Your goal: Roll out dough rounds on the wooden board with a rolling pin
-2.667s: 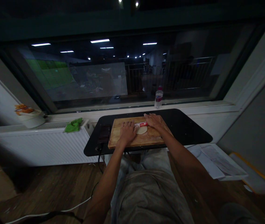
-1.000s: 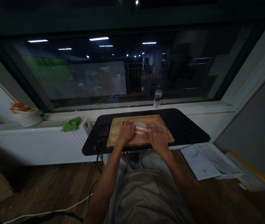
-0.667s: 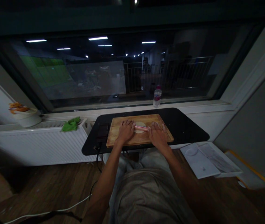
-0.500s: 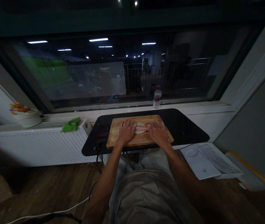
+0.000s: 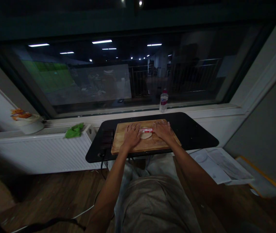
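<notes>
Short red-and-white cylindrical roller (image 5: 146, 130): lies crosswise on the far half of the board, on the far edge of the dough. Only its middle section shows between the two hands.

Pale flat round disc of dough (image 5: 145, 136): lies on the board, just nearer the person than the roller and touching it. It sits in the gap between the hands.

Left hand (image 5: 132, 136): palm down, fingers stretched out and not curled, resting over the roller's left end. Right hand (image 5: 162, 129): the same posture over the right end, fingers spread flat and pointing away. Neither hand wraps around the roller; both lie flat on it.

Rectangular light wooden board (image 5: 138, 147): lies on the rounded black table top (image 5: 196, 132), a little left of its centre.

Containers:
- Clear plastic water bottle (image 5: 164, 101): upright on the white window sill (image 5: 213, 111) behind the table; fill level cannot be read.
- White round bowl (image 5: 29, 125): at far left on the ledge, holding something orange that rises above the rim.

Crumpled green cloth (image 5: 74, 130): on top of the white ribbed radiator (image 5: 43, 152), left of the table. White paper sheets (image 5: 223, 166): on the floor to the right, well apart from the board.
</notes>
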`<state>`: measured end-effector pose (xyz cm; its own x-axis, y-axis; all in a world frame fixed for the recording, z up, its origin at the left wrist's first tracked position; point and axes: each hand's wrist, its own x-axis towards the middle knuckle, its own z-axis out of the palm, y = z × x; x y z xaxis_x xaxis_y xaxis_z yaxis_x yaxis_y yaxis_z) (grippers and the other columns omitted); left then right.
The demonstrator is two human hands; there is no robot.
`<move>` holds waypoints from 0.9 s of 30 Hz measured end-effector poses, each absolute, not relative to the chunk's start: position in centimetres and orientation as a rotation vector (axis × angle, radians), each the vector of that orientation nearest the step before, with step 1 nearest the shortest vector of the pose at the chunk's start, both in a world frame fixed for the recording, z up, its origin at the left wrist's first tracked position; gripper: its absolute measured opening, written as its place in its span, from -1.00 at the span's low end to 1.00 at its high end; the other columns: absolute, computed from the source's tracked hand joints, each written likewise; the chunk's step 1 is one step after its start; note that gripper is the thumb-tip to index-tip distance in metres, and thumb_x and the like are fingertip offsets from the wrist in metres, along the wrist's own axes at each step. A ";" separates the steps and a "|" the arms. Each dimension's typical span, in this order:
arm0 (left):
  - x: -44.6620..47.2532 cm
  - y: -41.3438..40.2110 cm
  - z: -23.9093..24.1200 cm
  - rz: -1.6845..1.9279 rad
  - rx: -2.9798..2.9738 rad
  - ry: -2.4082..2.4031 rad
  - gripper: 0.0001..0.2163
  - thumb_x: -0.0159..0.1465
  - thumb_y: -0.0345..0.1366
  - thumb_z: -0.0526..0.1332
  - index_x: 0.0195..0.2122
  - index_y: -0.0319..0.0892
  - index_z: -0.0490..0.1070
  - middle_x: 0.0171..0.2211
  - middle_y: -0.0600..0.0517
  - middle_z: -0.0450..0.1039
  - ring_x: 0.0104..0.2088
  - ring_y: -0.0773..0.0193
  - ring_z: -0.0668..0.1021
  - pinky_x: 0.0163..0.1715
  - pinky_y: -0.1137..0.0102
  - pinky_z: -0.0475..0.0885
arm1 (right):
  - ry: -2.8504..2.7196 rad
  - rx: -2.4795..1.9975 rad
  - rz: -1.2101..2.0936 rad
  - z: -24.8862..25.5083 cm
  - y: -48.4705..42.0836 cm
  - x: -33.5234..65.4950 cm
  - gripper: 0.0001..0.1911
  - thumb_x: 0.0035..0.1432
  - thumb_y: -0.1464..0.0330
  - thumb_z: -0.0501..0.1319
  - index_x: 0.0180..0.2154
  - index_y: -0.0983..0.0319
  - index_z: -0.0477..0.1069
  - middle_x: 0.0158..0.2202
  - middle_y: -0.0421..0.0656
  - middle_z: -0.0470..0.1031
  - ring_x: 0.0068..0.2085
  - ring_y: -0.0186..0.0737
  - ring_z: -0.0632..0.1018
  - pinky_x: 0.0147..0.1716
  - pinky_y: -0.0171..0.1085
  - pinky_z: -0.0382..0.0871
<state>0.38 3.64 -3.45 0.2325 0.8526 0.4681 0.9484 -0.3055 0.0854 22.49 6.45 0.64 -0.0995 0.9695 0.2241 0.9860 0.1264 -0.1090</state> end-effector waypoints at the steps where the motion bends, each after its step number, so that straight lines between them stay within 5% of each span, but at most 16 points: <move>1: 0.4 3.7 -3.4 -0.645 -2.288 -1.699 -0.51 0.69 -0.11 0.00 0.53 -0.09 0.41 0.52 -0.17 0.43 0.52 -0.12 0.41 0.55 -0.04 0.24 | -2.175 -1.938 -0.089 0.9 6.8 22.5 -0.40 0.69 0.23 -0.11 0.30 0.25 0.64 0.37 0.14 0.61 0.50 0.28 0.43 0.53 0.35 0.09; 11: 0.3 3.0 -2.8 -0.649 -2.357 -1.741 -0.52 0.70 -0.16 -0.05 0.46 -0.11 0.49 0.43 -0.16 0.55 0.47 -0.07 0.49 0.46 -0.02 0.35 | -2.240 -1.893 -0.233 0.0 6.6 23.0 -0.45 0.66 0.29 -0.06 0.21 0.30 0.67 0.30 0.17 0.66 0.31 0.17 0.62 0.45 0.09 0.27; 20: -0.7 1.0 -2.4 -0.760 -2.445 -1.714 -0.55 0.52 -0.44 0.15 0.38 -0.19 0.57 0.36 -0.19 0.61 0.40 0.01 0.59 0.49 0.09 0.41 | -2.177 -1.845 -0.277 -0.7 3.4 23.3 -0.41 0.70 0.26 -0.11 0.23 0.40 0.62 0.26 0.23 0.67 0.34 0.14 0.59 0.44 0.00 0.23; 27: -1.6 -0.7 -1.8 -0.825 -2.483 -1.698 -0.46 0.36 -0.52 0.25 0.34 -0.13 0.64 0.33 -0.14 0.65 0.32 0.03 0.67 0.45 0.17 0.51 | -2.160 -1.804 -0.247 -1.3 2.0 23.6 -0.38 0.71 0.24 -0.13 0.35 0.42 0.54 0.43 0.22 0.54 0.49 0.17 0.46 0.51 0.06 0.17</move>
<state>-1.59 -0.65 -1.81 0.2674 0.8608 0.4331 0.8726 -0.4070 0.2700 23.60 1.99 -1.29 -0.1551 0.9251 0.3466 0.9794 0.1899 -0.0684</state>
